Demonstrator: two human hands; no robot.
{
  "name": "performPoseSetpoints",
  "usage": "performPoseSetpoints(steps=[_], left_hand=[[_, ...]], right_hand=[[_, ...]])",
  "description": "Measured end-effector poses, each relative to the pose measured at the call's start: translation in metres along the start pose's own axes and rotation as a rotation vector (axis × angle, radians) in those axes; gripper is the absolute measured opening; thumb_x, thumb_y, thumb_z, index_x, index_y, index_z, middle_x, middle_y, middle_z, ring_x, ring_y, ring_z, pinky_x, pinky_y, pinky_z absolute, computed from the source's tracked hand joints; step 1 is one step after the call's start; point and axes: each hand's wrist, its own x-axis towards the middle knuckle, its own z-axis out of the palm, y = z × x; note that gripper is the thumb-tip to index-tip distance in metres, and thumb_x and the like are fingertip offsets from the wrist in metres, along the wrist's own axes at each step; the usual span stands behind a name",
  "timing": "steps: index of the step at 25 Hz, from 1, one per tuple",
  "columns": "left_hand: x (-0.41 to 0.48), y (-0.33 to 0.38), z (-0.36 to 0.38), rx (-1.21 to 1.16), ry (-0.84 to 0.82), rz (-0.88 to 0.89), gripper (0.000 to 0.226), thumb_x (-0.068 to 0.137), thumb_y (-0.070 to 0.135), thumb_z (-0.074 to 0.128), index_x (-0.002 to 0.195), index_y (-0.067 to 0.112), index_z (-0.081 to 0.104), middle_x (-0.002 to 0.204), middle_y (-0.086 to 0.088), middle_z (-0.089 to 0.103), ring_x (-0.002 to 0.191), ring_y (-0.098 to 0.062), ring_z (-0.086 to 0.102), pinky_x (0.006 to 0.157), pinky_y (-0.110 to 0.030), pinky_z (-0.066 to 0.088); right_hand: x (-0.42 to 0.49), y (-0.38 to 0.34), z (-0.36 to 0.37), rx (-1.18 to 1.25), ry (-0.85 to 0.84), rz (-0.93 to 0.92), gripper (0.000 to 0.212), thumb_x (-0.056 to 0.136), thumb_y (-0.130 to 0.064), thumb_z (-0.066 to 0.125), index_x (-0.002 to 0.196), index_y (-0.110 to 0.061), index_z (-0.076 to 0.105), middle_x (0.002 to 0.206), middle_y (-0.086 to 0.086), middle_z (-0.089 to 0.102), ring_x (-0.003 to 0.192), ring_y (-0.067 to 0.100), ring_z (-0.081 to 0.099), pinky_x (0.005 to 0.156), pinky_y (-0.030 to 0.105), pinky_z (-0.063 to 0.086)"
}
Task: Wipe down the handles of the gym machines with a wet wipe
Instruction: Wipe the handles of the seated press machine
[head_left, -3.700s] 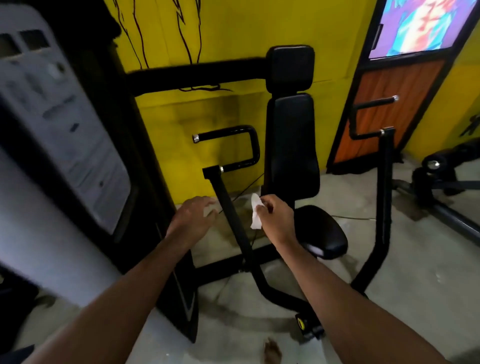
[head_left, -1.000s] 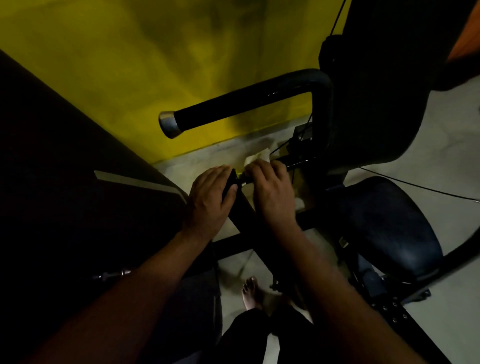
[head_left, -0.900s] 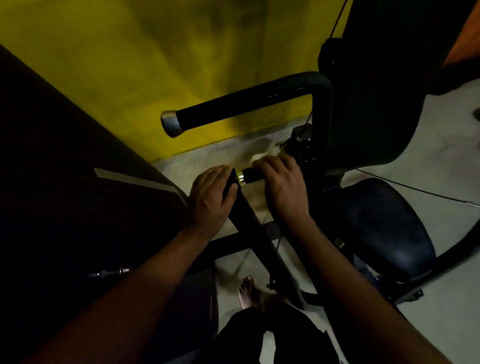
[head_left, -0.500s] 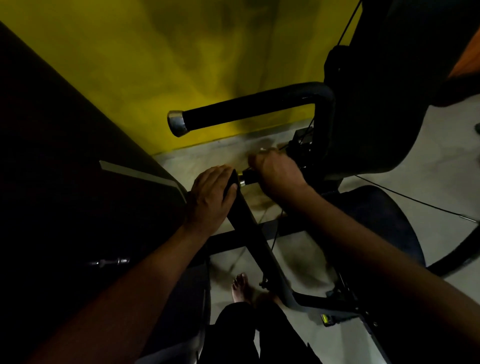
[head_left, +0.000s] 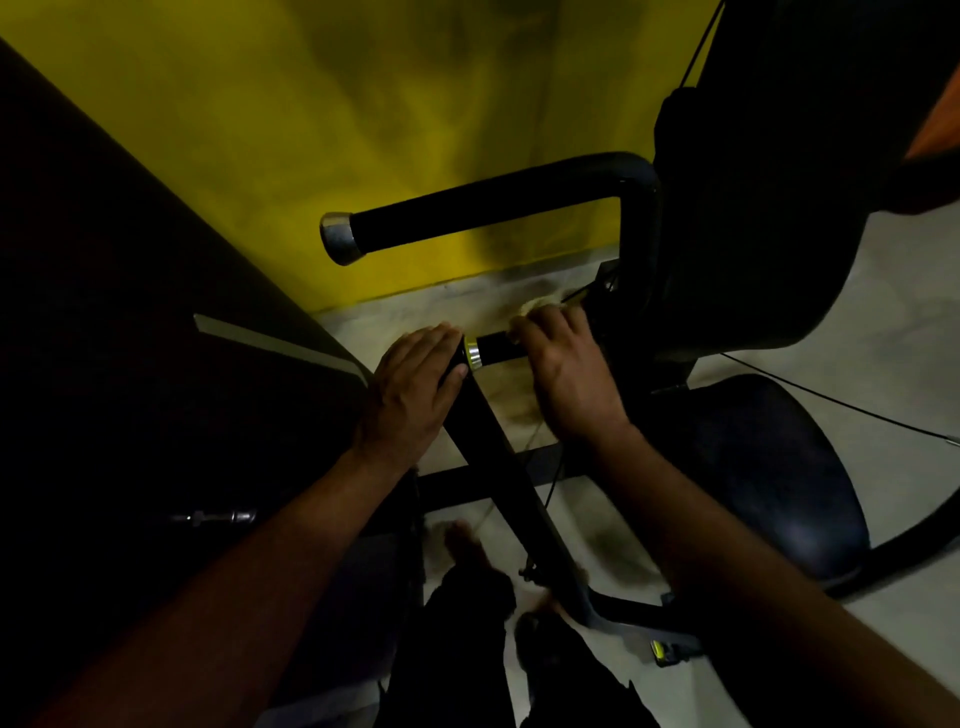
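Left hand (head_left: 410, 387) cups the lever arm (head_left: 498, 467) top, right hand (head_left: 566, 374) wraps a wet wipe (head_left: 535, 305) round the lower handle (head_left: 493, 349), beneath the upper handle (head_left: 493, 208), seat (head_left: 769, 467) alongside.

The floor (head_left: 893, 312) is pale grey concrete, met at its far edge by a yellow wall (head_left: 311, 130). A black machine frame (head_left: 452, 486) is stood on it near the middle, with a low crossbar and a base bar laid flat toward the near edge. A bare foot (head_left: 465, 545) is planted just beside the crossbar. A thin dark cable (head_left: 831, 402) is run across the right side. Dark smudges (head_left: 608, 540) are seen near the base bar, and the left side is covered by a dark housing (head_left: 130, 364).
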Motion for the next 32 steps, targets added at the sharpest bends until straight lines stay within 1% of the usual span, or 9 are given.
performPoseSetpoints(steps=[4,7,9,12,15,19,26,29,32], left_hand=[[-0.001,0.003,0.0,-0.011,-0.009,-0.032,0.046,0.101,0.029,0.046,0.135,0.001,0.056,0.137,-0.015,0.058,0.129,-0.027,0.052,0.112,-0.044,0.037],[-0.003,0.002,0.002,-0.001,0.001,-0.035,0.044,0.1,0.027,0.049,0.135,0.001,0.056,0.137,-0.015,0.058,0.128,-0.027,0.052,0.11,-0.046,0.039],[-0.001,0.0,0.003,0.003,-0.001,-0.021,0.044,0.1,0.026,0.05,0.135,0.001,0.057,0.136,-0.015,0.058,0.128,-0.028,0.053,0.109,-0.047,0.039],[0.0,-0.001,0.002,-0.009,-0.015,-0.019,0.045,0.1,0.028,0.049,0.135,0.001,0.056,0.136,-0.015,0.059,0.129,-0.028,0.052,0.11,-0.046,0.039],[0.001,-0.001,-0.002,-0.01,-0.047,0.002,0.047,0.1,0.031,0.046,0.135,0.001,0.056,0.136,-0.015,0.059,0.13,-0.029,0.051,0.11,-0.044,0.039],[0.006,-0.002,-0.004,-0.01,-0.073,0.004,0.048,0.1,0.032,0.045,0.136,0.001,0.055,0.138,-0.014,0.057,0.132,-0.028,0.049,0.112,-0.043,0.038],[0.005,0.003,-0.005,-0.027,-0.083,-0.037,0.05,0.099,0.033,0.046,0.137,0.003,0.055,0.138,-0.012,0.057,0.135,-0.028,0.044,0.111,-0.04,0.037],[0.003,0.003,-0.005,-0.032,-0.108,-0.05,0.052,0.098,0.035,0.044,0.138,0.004,0.054,0.14,-0.011,0.056,0.137,-0.027,0.042,0.111,-0.038,0.036],[0.007,0.002,-0.005,-0.026,-0.108,-0.041,0.052,0.098,0.036,0.043,0.138,0.004,0.054,0.14,-0.011,0.055,0.137,-0.026,0.042,0.112,-0.036,0.034]], right_hand=[[-0.022,-0.041,0.025,0.357,0.259,0.397,0.028,0.089,-0.007,0.059,0.116,-0.006,0.065,0.117,0.01,0.062,0.107,0.024,0.053,0.085,0.023,0.042],[-0.018,-0.077,0.034,1.107,0.557,1.1,0.02,0.09,-0.002,0.06,0.11,-0.006,0.062,0.105,0.007,0.065,0.092,0.014,0.061,0.075,0.012,0.048],[-0.004,-0.083,0.039,1.529,0.643,1.357,0.019,0.094,0.0,0.056,0.112,0.0,0.061,0.096,0.008,0.065,0.081,0.012,0.061,0.066,0.013,0.05],[-0.002,-0.073,0.039,2.011,0.601,1.393,0.026,0.098,0.003,0.047,0.123,-0.004,0.054,0.092,0.005,0.061,0.083,0.013,0.059,0.076,0.022,0.051],[-0.008,-0.066,0.036,2.221,0.548,1.326,0.028,0.102,-0.002,0.042,0.128,-0.004,0.052,0.106,0.011,0.064,0.097,0.019,0.063,0.093,0.029,0.051],[0.002,-0.042,0.04,2.252,0.57,1.307,0.026,0.101,0.0,0.035,0.11,-0.012,0.057,0.096,0.007,0.062,0.077,0.012,0.058,0.07,0.02,0.046],[-0.003,-0.031,0.032,2.115,0.611,1.387,0.021,0.102,-0.002,0.043,0.109,-0.011,0.06,0.092,0.003,0.065,0.08,0.011,0.06,0.075,0.018,0.048],[-0.014,-0.048,0.03,1.583,0.586,1.345,0.006,0.096,-0.011,0.061,0.101,-0.01,0.06,0.089,0.003,0.066,0.08,0.01,0.062,0.072,0.022,0.052],[-0.018,-0.046,0.027,0.756,0.574,0.759,0.007,0.09,-0.011,0.065,0.096,-0.008,0.063,0.094,0.003,0.059,0.083,0.006,0.05,0.071,0.015,0.039]])
